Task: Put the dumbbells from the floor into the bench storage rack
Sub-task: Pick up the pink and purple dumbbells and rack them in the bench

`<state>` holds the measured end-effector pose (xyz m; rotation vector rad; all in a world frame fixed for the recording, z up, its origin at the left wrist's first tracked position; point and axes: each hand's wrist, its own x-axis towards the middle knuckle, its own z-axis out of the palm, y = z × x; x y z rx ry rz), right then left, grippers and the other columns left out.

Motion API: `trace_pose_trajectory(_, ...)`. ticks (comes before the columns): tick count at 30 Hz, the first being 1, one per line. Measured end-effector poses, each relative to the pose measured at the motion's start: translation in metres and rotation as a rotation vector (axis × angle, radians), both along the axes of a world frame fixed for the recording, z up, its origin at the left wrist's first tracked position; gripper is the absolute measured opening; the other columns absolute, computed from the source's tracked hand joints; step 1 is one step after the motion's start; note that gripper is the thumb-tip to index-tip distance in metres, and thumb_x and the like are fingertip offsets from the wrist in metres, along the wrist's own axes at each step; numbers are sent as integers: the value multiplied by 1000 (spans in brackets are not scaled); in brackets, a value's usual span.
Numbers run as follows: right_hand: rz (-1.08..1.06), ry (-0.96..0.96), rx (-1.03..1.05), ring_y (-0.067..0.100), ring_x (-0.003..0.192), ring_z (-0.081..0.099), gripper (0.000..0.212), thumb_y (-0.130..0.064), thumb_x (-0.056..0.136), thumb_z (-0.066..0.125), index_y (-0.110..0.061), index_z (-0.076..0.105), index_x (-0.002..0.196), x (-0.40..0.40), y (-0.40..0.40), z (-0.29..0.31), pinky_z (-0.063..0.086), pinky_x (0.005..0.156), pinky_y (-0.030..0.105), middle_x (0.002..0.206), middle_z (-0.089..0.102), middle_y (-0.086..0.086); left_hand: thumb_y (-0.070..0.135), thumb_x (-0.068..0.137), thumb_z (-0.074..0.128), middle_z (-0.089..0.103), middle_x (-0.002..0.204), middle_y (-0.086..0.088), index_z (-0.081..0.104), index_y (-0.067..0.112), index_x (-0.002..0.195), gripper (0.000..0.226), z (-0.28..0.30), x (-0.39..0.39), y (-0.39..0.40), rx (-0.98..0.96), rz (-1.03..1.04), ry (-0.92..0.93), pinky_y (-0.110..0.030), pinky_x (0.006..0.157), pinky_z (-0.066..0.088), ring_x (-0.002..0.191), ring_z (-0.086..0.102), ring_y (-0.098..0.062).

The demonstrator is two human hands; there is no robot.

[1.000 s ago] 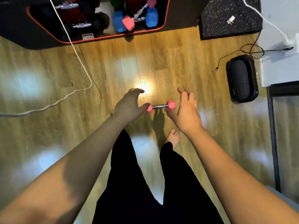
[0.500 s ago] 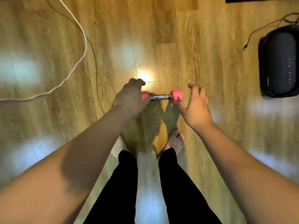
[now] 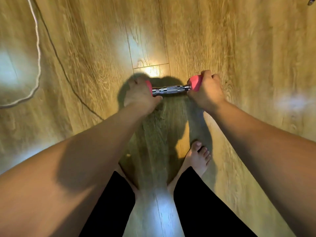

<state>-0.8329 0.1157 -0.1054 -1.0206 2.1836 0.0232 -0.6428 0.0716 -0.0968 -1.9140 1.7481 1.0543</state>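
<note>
A small dumbbell (image 3: 171,89) with pink end weights and a knurled chrome handle lies crosswise just above the wooden floor in the middle of the view. My left hand (image 3: 141,96) is closed over its left pink end. My right hand (image 3: 206,90) is closed over its right pink end. Only slivers of pink show past the fingers; the chrome bar between the hands is bare. The bench storage rack is out of view.
A white cable (image 3: 36,48) and a thin dark cord (image 3: 68,79) trail over the floor at the left. My bare right foot (image 3: 198,156) and black trouser legs (image 3: 205,207) are below the dumbbell.
Both hands have closed over the pink ends, where before they only touched them with fingers apart. The view has dropped closer to the floor, so the rack and the black speaker have left the frame.
</note>
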Motion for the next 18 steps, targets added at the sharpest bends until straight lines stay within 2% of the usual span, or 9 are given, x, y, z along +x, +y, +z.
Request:
trace_pose_trajectory(2, 18, -33, 4, 42, 108, 50, 47, -18, 83, 66, -13, 41, 123, -1, 2, -9, 46, 92, 44, 122, 42, 18, 46, 77, 76, 36, 143, -15, 27, 10, 145, 91, -7, -3, -3, 4, 13, -9, -42, 103, 41, 128, 44, -34)
trace_pose_trajectory(6, -17, -59, -39, 41, 97, 50, 41, -9, 82, 62, -16, 40, 115, -2, 3, -17, 48, 88, 45, 110, 40, 13, 29, 84, 72, 38, 134, -15, 36, 10, 135, 65, -15, -4, -5, 9, 9, 22, -42, 96, 45, 120, 47, -33)
trace_pose_trajectory(10, -28, -104, -42, 31, 88, 48, 37, -8, 82, 64, -17, 44, 112, -3, 0, -10, 46, 89, 39, 108, 41, 11, 28, 77, 78, 41, 127, -12, 39, 14, 129, 67, -16, 0, -10, 32, 111, 41, -40, 88, 47, 107, 55, -32)
trace_pose_trajectory(15, -76, -123, -58, 34, 92, 56, 43, -15, 82, 67, -20, 45, 119, 3, -13, 30, 47, 91, 39, 107, 39, 5, 26, 75, 77, 42, 122, -11, 43, 14, 126, 62, 25, 12, -23, 1, 156, 103, -37, 85, 47, 105, 55, -33)
trace_pose_trajectory(18, -79, -120, -109, 30, 96, 54, 54, -21, 80, 73, -17, 45, 126, 6, -31, 70, 47, 89, 37, 113, 46, 9, 30, 70, 78, 43, 122, -12, 43, 15, 127, 69, 65, 21, -43, -43, 174, 145, -46, 89, 52, 102, 56, -34)
